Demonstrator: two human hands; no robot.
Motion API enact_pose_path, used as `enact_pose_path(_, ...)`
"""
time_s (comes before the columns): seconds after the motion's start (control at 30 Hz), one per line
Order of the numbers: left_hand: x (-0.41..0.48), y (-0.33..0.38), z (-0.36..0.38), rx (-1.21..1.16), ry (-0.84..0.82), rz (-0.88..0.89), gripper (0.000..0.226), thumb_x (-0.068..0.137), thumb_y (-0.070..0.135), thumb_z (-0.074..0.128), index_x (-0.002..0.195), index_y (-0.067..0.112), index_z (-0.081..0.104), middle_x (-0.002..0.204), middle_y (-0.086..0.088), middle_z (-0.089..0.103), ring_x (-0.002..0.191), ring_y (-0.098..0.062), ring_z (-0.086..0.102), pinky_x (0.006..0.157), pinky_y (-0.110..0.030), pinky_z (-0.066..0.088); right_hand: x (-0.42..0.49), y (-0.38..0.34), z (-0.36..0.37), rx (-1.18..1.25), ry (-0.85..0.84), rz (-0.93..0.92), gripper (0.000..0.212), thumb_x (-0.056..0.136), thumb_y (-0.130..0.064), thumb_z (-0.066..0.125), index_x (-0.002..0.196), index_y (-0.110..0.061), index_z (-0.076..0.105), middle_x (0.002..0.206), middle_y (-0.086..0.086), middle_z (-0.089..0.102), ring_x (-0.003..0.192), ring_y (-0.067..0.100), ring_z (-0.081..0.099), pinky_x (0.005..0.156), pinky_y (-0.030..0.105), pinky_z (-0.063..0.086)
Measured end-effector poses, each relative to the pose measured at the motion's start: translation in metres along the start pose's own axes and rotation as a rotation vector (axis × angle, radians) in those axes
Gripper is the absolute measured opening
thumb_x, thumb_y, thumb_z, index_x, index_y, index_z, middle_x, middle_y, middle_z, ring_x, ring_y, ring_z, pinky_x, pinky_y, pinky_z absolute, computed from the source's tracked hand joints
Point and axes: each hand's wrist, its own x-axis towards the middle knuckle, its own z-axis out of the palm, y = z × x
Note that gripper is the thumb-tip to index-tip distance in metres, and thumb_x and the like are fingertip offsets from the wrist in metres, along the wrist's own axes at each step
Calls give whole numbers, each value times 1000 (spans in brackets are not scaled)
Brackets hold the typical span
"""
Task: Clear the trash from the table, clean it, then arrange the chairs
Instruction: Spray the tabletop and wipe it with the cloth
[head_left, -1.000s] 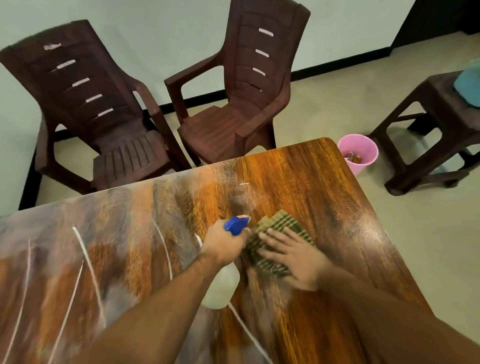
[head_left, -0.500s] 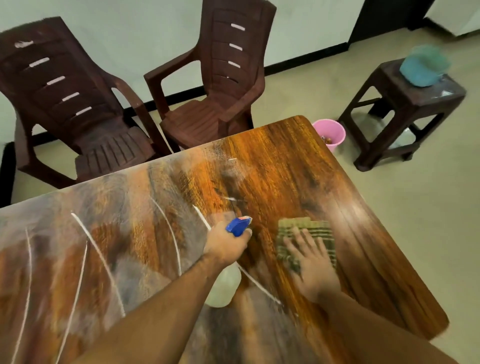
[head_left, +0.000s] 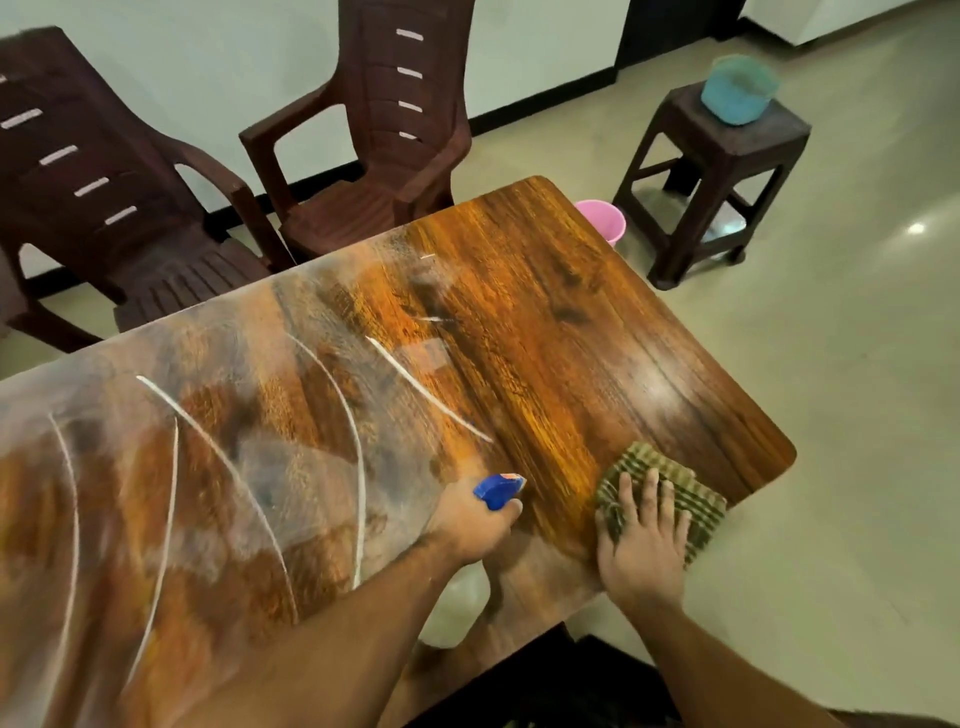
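A glossy wooden table (head_left: 545, 322) fills the middle of the view, with wet streaks and white lines across its left part. My right hand (head_left: 641, 540) presses flat, fingers spread, on a green checked cloth (head_left: 685, 493) near the table's near right corner. My left hand (head_left: 470, 525) grips a spray bottle (head_left: 498, 489) with a blue nozzle; its pale body shows below my forearm. Two dark brown plastic chairs stand behind the table, one chair (head_left: 104, 208) at the left and one chair (head_left: 384, 135) at the centre.
A pink bucket (head_left: 605, 218) sits on the floor at the table's far right corner. A dark stool (head_left: 717, 171) beyond it carries a blue bowl (head_left: 737, 91). Pale floor lies to the right of the table. A wall runs behind the chairs.
My right hand has slid the cloth to the right and toward me, from mid-table to the near right corner. The left hand still holds the spray bottle. The view has shifted right.
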Motion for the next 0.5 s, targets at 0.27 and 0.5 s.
enact_pose_path(0.27,-29,-13,7,104,-14,44,21,90,24,70,78,8,63,65,0,57,58,-12,55,55,-32,50,-65,-16,21,-245,-201,-918,84,88,-58,46,160,-28,15,168,6,6,154,28,-3,119,51,1)
enact_pose_path(0.5,-31,-10,-22,5,75,-12,33,84,28,67,62,8,52,57,-9,50,55,-23,48,57,-36,40,-59,-24,11,-136,-204,-348,73,97,-61,26,158,-22,19,165,15,15,153,34,8,121,54,8)
